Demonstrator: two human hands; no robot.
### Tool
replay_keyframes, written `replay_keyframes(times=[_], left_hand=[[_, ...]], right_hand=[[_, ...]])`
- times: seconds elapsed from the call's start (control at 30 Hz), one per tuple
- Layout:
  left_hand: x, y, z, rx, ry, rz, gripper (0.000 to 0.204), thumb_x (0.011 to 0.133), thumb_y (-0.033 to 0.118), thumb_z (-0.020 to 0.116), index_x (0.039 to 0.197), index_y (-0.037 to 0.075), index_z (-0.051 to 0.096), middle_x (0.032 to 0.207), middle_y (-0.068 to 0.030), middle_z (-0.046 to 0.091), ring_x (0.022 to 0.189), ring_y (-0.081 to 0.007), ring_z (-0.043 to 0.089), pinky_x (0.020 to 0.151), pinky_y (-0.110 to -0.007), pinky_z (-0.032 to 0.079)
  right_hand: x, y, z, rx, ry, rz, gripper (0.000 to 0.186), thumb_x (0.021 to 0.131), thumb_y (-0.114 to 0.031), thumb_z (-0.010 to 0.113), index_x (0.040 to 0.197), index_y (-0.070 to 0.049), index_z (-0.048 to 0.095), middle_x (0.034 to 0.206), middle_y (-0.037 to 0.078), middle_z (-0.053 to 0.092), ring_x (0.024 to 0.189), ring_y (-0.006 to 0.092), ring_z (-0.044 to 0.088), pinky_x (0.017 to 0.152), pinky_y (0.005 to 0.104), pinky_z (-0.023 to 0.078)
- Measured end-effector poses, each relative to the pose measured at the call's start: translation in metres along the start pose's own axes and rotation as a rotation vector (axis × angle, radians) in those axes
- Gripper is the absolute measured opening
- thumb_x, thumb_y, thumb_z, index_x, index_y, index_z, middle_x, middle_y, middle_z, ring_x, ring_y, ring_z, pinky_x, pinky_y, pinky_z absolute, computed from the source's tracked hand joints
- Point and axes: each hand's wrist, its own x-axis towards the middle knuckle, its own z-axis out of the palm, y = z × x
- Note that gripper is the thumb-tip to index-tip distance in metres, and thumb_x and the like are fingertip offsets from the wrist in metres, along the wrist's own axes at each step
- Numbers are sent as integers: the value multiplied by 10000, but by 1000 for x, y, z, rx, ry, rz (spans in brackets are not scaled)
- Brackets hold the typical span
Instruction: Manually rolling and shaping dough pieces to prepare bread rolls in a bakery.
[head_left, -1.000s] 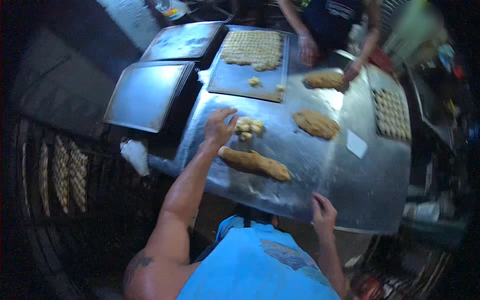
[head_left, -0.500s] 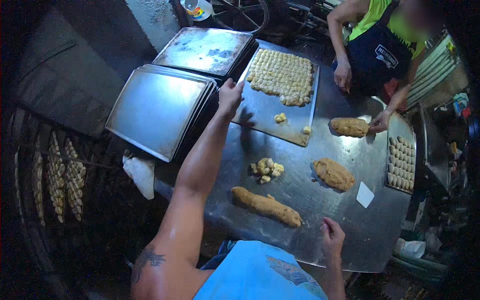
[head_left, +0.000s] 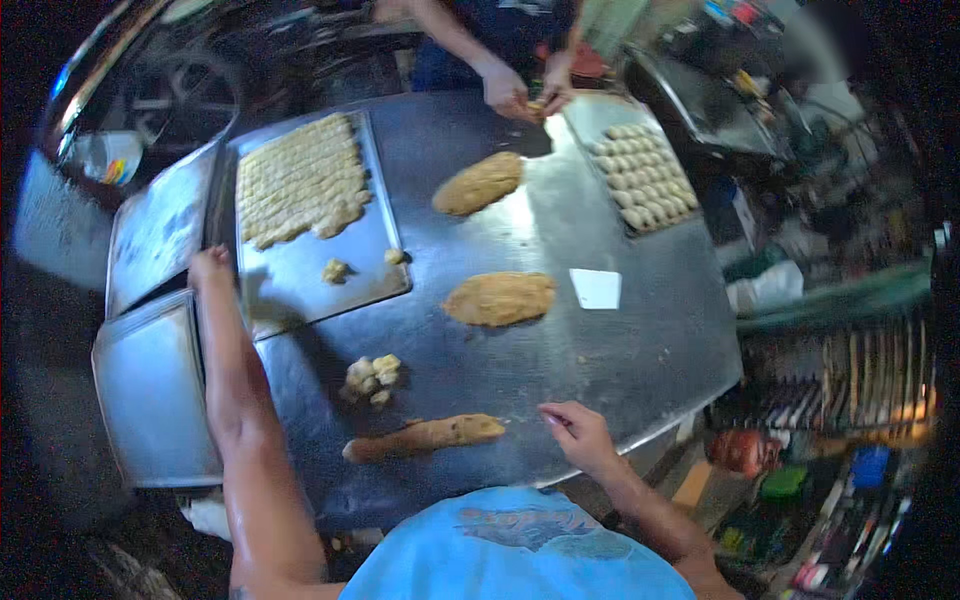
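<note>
My left hand [head_left: 210, 265] is stretched far out, over the gap between the metal trays and the tray of dough pieces. It is small and blurred, so its fingers are unclear. Low over the table, my right hand [head_left: 583, 435] has its thumb and fingers drawn together in a pinch; anything between them is too small to make out. Just left of it lies a long brown dough roll [head_left: 425, 437]. Beyond the roll sits a cluster of pale dough pieces [head_left: 373, 378]. An oval brown dough lump [head_left: 498, 299] rests farther off, beside a white scraper [head_left: 596, 289].
Empty metal trays [head_left: 155, 400] are stacked at left. A tray [head_left: 330, 290] holds rows of small dough pieces. Another brown lump [head_left: 480, 184] lies before a co-worker, whose hands [head_left: 508, 92] hold a small piece. Shaped pieces fill a tray [head_left: 640, 232] at far right.
The whole view has turned toward the right, so the table and trays appear shifted left. The co-worker's hands have come together, away from the brown lump.
</note>
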Motion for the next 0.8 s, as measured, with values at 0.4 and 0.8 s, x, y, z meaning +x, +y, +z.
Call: replay_keyframes(times=[0.4, 0.8], left_hand=[[-250, 101, -2, -240, -695, 362, 348, 1102, 215, 491, 1308, -61, 542, 1379, -251, 635, 1281, -351, 674, 1060, -463, 597], [-775, -151, -112, 272, -851, 191, 117, 959, 151, 695, 933, 37, 706, 959, -89, 694, 856, -229, 684, 791, -388, 601]], right_hand=[[-42, 59, -56, 39, 118, -100, 235, 1002, -164, 711, 1209, -71, 769, 1172, 143, 771, 1029, 321, 757, 905, 398, 600], [-50, 94, -177, 1340, -400, 19, 495, 1077, -218, 649, 1530, -37, 564, 1332, 157, 720, 1091, 272, 736, 942, 411, 605]])
